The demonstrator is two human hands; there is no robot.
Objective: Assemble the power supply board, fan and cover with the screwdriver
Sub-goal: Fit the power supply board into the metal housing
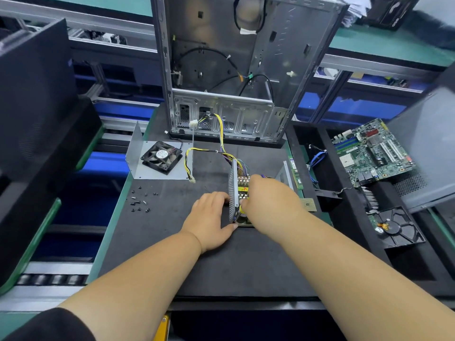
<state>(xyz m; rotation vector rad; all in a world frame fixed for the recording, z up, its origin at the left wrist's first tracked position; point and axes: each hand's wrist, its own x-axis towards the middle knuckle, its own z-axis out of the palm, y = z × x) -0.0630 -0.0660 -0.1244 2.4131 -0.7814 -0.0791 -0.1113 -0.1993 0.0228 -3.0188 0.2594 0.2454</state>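
Note:
The power supply housing (233,190) stands on the black mat (197,262), its perforated side wall upright and the board (242,187) inside. Yellow and black wires (221,143) run from it toward the case. My left hand (209,217) presses flat against the outside of the perforated wall, thumb at its near corner. My right hand (266,195) reaches down into the housing. Its fingers curl round a small yellow-handled screwdriver (242,209), mostly hidden under the hand. The black fan (161,156) lies on the bent metal cover (138,168) at the mat's far left.
Several loose black screws (140,201) lie left of my hands. An open metal computer case (221,70) stands upright at the back. To the right lie a memory stick (295,173), a processor chip (307,204), a motherboard (374,151) and a black fan shroud (398,227).

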